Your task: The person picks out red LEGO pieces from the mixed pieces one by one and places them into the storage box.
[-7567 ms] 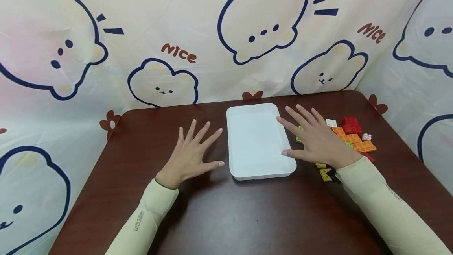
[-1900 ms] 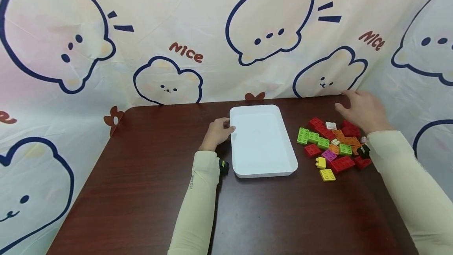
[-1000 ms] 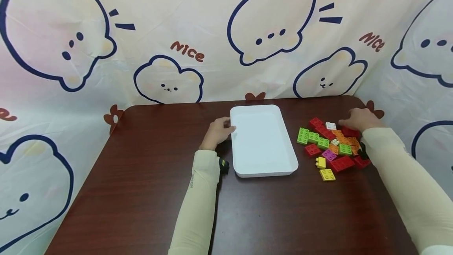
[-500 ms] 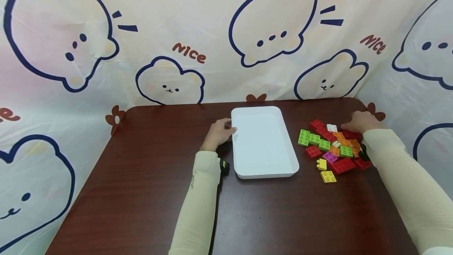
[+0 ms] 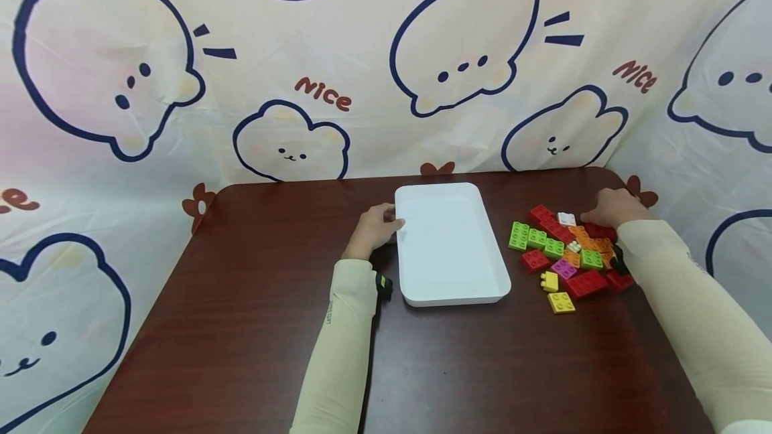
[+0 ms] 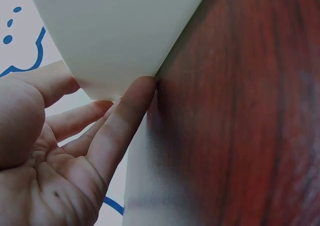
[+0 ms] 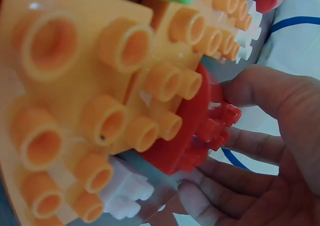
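A white rectangular tray [image 5: 451, 246] lies on the dark wooden table. My left hand [image 5: 369, 232] holds its left edge, the thumb at the rim. In the left wrist view, the fingers [image 6: 131, 105] reach against the outer side of the tray [image 6: 110, 35]. To the right, my right hand [image 5: 618, 207] grips a red building brick [image 5: 600, 231] at the back of a brick pile. The right wrist view shows thumb and fingers [image 7: 250, 181] around the studded red brick [image 7: 172, 146], close beside orange bricks [image 7: 85, 60]. The hand covers part of the red brick in the head view.
Several bricks lie close together right of the tray: green [image 5: 519, 236], red [image 5: 586, 284], purple [image 5: 564, 268], yellow [image 5: 561, 303], white [image 5: 566, 219]. A patterned curtain [image 5: 374, 146] rises behind the table [image 5: 271, 286]. A black wrist device [image 5: 384, 285] sits by the left sleeve.
Both hands were spread over the table at first. The left went to the tray's left edge and stayed. The right reached past the pile, then came down onto the red brick.
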Motion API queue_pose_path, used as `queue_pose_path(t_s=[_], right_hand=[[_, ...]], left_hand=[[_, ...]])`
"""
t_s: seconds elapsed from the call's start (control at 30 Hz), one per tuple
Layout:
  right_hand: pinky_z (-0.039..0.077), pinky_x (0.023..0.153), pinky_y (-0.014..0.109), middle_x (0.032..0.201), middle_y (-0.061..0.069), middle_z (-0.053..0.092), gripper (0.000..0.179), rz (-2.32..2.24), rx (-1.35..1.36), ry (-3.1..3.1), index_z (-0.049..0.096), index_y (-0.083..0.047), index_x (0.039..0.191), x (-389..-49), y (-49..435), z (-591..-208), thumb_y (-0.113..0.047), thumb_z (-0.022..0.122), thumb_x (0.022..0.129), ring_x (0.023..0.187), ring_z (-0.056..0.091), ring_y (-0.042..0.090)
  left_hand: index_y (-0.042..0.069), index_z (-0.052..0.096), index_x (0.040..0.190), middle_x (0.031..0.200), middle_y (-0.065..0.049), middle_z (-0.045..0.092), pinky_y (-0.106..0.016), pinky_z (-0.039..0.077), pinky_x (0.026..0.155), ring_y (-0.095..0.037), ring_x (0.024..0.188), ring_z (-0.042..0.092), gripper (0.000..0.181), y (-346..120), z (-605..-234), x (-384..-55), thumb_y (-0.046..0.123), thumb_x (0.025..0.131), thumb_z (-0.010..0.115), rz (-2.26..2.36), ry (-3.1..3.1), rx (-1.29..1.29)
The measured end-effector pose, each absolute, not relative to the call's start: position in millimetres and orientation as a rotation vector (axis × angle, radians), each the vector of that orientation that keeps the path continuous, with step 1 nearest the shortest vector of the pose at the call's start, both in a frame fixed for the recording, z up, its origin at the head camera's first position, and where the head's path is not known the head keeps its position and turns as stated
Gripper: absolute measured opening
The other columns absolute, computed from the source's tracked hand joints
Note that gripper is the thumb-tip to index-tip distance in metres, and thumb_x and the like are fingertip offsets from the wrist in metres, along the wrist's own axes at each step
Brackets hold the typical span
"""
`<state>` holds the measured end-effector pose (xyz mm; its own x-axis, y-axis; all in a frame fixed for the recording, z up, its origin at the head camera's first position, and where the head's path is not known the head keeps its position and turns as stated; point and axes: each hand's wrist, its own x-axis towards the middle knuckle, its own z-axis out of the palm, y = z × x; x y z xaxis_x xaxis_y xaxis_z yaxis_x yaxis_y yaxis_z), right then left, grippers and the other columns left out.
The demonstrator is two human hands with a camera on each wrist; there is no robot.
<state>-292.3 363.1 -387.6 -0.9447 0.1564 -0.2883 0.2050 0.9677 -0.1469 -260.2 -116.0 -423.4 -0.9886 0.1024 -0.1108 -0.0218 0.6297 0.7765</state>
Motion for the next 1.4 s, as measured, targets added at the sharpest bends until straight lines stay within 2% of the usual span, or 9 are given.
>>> queue_pose_path(t_s=[0.1,0.27,0.47,0.63,0.87,1.0,1.23,1.4], right_hand=[[0.054,0.079,0.066,0.116,0.040,0.057,0.070,-0.276,0.241,2.864,0.049,0.017,0.127,-291,362,-384,-0.034,0.078,0.088,0.097,0.059,0.051],[0.055,0.066,0.054,0.105,0.035,0.062,0.057,-0.326,0.180,2.893,0.055,0.015,0.117,-290,357,-373,-0.029,0.077,0.089,0.088,0.061,0.046],[0.054,0.064,0.052,0.105,0.035,0.061,0.052,-0.357,0.116,2.944,0.057,0.013,0.115,-288,347,-364,-0.024,0.079,0.087,0.088,0.059,0.046],[0.055,0.067,0.053,0.102,0.032,0.063,0.042,-0.388,0.034,3.016,0.061,0.010,0.111,-289,336,-358,-0.018,0.079,0.087,0.088,0.058,0.045],[0.054,0.080,0.062,0.111,0.033,0.061,0.048,-0.415,-0.088,3.034,0.057,0.010,0.123,-293,315,-344,-0.015,0.077,0.088,0.095,0.058,0.048],[0.053,0.084,0.064,0.114,0.032,0.061,0.048,-0.430,-0.140,3.038,0.057,0.008,0.126,-293,302,-337,-0.014,0.077,0.089,0.097,0.059,0.047],[0.051,0.092,0.065,0.123,0.031,0.059,0.055,-0.453,-0.261,3.035,0.054,0.006,0.136,-292,274,-324,-0.012,0.076,0.089,0.104,0.058,0.048],[0.054,0.090,0.060,0.119,0.029,0.062,0.049,-0.431,-0.345,3.048,0.058,0.005,0.132,-290,253,-319,-0.008,0.075,0.088,0.101,0.060,0.044]], left_hand=[[0.008,0.054,0.145,0.130,-0.015,0.063,-0.047,0.053,0.097,-0.030,0.115,0.060,0.051,-116,-424,-260,0.028,0.100,0.066,1.295,2.704,0.076],[0.007,0.053,0.147,0.131,-0.016,0.062,-0.047,0.054,0.094,-0.032,0.117,0.060,0.053,-117,-427,-263,0.028,0.100,0.066,1.332,2.685,0.075],[0.006,0.053,0.147,0.131,-0.015,0.063,-0.047,0.054,0.093,-0.032,0.117,0.060,0.054,-118,-428,-265,0.030,0.100,0.066,1.338,2.687,0.071],[0.007,0.053,0.147,0.131,-0.016,0.062,-0.047,0.054,0.093,-0.033,0.117,0.060,0.054,-118,-428,-263,0.031,0.100,0.065,1.328,2.691,0.072],[0.007,0.054,0.146,0.128,-0.015,0.064,-0.046,0.055,0.092,-0.027,0.106,0.067,0.052,-118,-429,-262,0.032,0.101,0.063,1.402,2.648,0.028],[0.007,0.052,0.147,0.128,-0.015,0.065,-0.046,0.054,0.096,-0.025,0.105,0.069,0.053,-118,-430,-262,0.033,0.102,0.062,1.433,2.615,0.009],[0.007,0.053,0.147,0.136,-0.015,0.061,-0.049,0.050,0.102,-0.027,0.114,0.064,0.052,-117,-428,-262,0.034,0.102,0.061,1.434,2.635,0.003],[0.006,0.052,0.147,0.130,-0.016,0.064,-0.047,0.052,0.099,-0.026,0.107,0.068,0.052,-116,-428,-261,0.032,0.103,0.061,1.449,2.612,0.006]])
